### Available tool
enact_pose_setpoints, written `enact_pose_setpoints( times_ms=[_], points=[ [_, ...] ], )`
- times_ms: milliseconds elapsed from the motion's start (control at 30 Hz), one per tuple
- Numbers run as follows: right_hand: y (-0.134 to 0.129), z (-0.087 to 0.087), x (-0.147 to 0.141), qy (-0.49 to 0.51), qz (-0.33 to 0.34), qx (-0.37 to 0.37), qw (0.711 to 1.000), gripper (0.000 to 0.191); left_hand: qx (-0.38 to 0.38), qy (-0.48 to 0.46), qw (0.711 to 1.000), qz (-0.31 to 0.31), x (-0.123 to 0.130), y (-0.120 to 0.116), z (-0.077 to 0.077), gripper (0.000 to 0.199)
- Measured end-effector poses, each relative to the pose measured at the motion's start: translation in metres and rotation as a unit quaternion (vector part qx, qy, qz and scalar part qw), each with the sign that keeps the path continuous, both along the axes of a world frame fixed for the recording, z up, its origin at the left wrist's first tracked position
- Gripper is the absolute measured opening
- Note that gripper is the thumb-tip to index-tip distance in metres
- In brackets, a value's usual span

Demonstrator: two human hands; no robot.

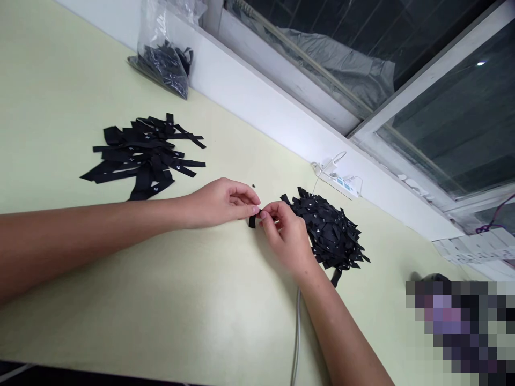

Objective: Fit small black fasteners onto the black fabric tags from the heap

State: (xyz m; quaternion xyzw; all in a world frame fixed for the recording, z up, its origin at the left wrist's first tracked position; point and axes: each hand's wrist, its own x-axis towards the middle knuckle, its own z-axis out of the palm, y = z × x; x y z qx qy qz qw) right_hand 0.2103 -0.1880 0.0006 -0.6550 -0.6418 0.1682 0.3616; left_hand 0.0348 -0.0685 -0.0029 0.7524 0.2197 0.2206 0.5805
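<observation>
Over the middle of the pale table, my left hand (221, 203) and my right hand (287, 233) meet fingertip to fingertip. Both are closed in a pinch on a short black fabric strip (252, 221), one end of which hangs below the fingers. The rest of this strip is hidden by the fingertips. Just beyond my right hand lies a dense pile of black fabric strips (332, 228) with small white marks. Farther left, past my left forearm, a looser pile of longer black strips (148, 153) is spread out, also with white marks.
A clear plastic bag (164, 59) holding black pieces stands at the back left by the white wall ledge. A power strip (341, 185) with cables lies behind the dense pile. One grey cable (296, 338) runs beside my right forearm. A blurred-out shape (462, 327) is at lower right.
</observation>
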Motion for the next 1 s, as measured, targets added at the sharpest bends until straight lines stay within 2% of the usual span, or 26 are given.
enact_pose_setpoints(
  times_ms=[100,233,433,767,900,1000],
  points=[
    [0.000,0.001,-0.002,-0.033,0.009,0.012,0.999,0.013,0.034,0.009,0.999,-0.001,0.001,-0.001,-0.003,0.024],
    [0.000,0.000,-0.004,-0.075,0.029,0.047,0.996,0.011,0.033,0.002,0.999,-0.016,0.001,-0.003,-0.002,0.029],
    [-0.001,-0.002,-0.004,-0.126,0.044,0.098,0.986,0.013,0.031,0.001,0.999,-0.025,0.001,0.001,-0.004,0.025],
    [-0.003,0.006,-0.003,-0.176,0.079,0.209,0.959,0.023,-0.020,0.032,0.998,-0.059,-0.004,0.003,0.012,0.031],
    [-0.003,0.006,-0.002,-0.168,0.082,0.220,0.957,0.024,-0.013,0.026,0.998,-0.053,-0.005,0.001,0.010,0.028],
    [-0.003,0.006,0.000,-0.177,0.075,0.229,0.954,0.024,-0.041,-0.003,0.997,-0.060,-0.004,0.002,0.006,0.023]
  ],
)
